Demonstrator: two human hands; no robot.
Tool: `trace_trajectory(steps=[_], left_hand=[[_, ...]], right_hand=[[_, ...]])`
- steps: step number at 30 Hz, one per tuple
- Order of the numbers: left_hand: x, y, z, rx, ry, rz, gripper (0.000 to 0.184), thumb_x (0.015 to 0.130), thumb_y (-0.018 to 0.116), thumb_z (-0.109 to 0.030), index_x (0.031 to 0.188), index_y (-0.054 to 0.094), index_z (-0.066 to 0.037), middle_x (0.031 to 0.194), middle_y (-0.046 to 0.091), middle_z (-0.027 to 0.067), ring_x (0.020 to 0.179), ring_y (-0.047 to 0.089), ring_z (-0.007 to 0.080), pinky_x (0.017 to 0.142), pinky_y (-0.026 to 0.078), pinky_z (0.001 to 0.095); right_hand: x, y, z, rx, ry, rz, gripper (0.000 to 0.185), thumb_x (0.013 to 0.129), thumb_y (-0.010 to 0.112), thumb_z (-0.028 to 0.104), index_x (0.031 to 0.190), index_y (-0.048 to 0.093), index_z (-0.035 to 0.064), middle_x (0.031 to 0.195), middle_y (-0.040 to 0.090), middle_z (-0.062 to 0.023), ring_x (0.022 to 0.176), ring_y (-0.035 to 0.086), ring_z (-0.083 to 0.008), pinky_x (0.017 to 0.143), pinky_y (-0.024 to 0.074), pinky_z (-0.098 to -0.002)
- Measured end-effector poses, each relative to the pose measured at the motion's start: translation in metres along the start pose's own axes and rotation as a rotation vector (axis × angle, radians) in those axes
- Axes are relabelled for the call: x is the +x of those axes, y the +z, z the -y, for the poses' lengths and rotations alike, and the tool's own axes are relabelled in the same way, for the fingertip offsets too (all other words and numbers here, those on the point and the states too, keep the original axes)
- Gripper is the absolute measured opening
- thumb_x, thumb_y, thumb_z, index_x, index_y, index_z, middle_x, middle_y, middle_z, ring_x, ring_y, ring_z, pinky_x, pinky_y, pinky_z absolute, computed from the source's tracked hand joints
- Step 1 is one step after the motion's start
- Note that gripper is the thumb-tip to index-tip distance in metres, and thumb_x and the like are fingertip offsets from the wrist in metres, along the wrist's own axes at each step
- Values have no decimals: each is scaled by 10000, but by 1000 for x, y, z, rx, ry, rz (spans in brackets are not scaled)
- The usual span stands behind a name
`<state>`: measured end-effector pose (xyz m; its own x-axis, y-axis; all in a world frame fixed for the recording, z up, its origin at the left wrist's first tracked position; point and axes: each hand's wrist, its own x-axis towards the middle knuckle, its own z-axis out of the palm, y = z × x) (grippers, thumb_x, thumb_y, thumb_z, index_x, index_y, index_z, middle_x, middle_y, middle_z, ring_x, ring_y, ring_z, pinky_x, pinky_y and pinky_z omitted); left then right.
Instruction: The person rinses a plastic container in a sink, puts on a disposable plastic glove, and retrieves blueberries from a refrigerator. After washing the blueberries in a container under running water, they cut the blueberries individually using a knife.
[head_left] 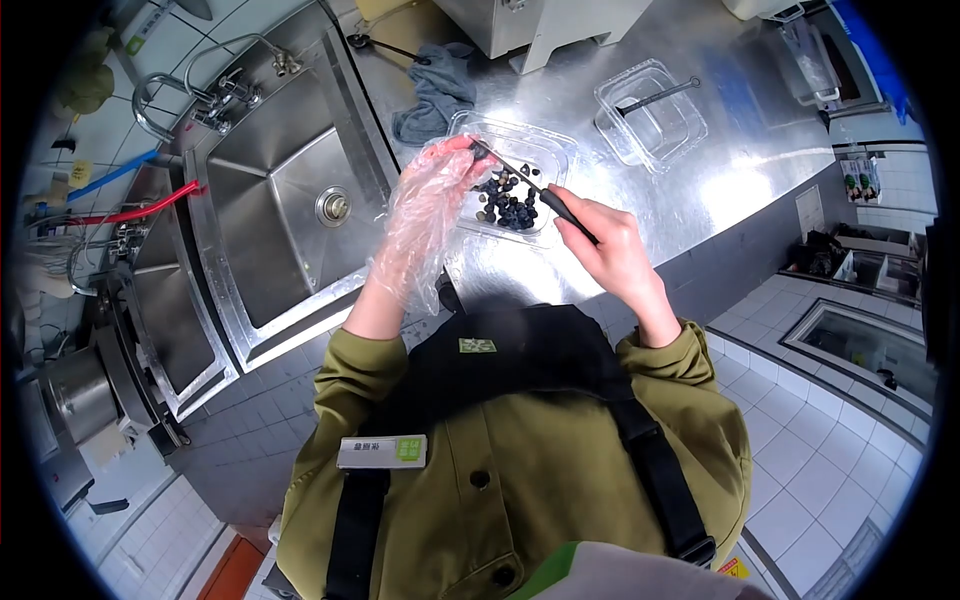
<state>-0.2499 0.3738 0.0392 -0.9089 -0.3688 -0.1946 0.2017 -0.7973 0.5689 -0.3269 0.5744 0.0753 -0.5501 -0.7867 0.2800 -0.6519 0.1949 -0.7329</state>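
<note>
My left hand [437, 178], in a loose clear plastic glove, pinches a small dark round fruit [478, 152] that looks like a grape or a blueberry. In my bare right hand [612, 243] is the black handle of a small knife [570, 214]. Its thin blade reaches up and left to the fruit at my left fingertips; whether it has cut in is too small to tell. Beneath both hands sits a clear plastic container [548, 150], with several dark fruits [512, 208] in its near part. Some show paler spots or faces.
A second clear container [655, 150] with a dark-handled utensil [660, 97] stands to the right on the steel counter [590, 110]. A grey-blue cloth [438, 98] lies behind my left hand. The steel sink [270, 215] with its tap [225, 95] is at the left.
</note>
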Motion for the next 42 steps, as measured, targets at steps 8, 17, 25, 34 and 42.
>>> trace_trajectory(steps=[8, 17, 25, 34, 42], left_hand=[[4, 4, 4, -6, -61, 43, 193, 797, 572, 7, 973, 512, 62, 1006, 552, 165, 970, 559, 285, 869, 474, 306], [7, -2, 18, -64, -151, 46, 278, 846, 510, -24, 1105, 444, 53, 1070, 515, 156, 962, 559, 237, 821, 482, 280], [3, -6, 15, -176, -233, 95, 373, 833, 523, -15, 1177, 396, 54, 1147, 466, 168, 961, 533, 204, 834, 471, 260], [5, -7, 21, -16, -120, -105, 229, 848, 510, -15, 1061, 495, 67, 1031, 541, 130, 918, 537, 163, 807, 465, 222], [10, -14, 19, 22, -108, -46, 209, 857, 504, -29, 1049, 511, 52, 1026, 546, 113, 932, 532, 147, 822, 450, 198]], right_hand=[[6, 9, 1, -4, -13, -29, 364, 740, 602, 29, 1096, 530, 1, 682, 537, -152, 591, 549, -301, 542, 440, -346], [14, 29, -7, -33, -33, -63, 338, 772, 582, 31, 1107, 544, 10, 687, 578, -119, 546, 550, -201, 521, 436, -281], [21, 11, -21, 774, 632, 285, 300, 836, 532, 101, 1119, 553, 5, 628, 515, 30, 521, 445, -44, 491, 376, -189], [19, 21, -19, 312, 289, 67, 315, 804, 558, 47, 1117, 553, 10, 633, 567, -34, 541, 495, -63, 500, 398, -217], [17, 24, -19, 75, 109, 56, 345, 784, 557, 62, 1125, 524, 26, 687, 561, -162, 575, 568, -271, 562, 454, -308]])
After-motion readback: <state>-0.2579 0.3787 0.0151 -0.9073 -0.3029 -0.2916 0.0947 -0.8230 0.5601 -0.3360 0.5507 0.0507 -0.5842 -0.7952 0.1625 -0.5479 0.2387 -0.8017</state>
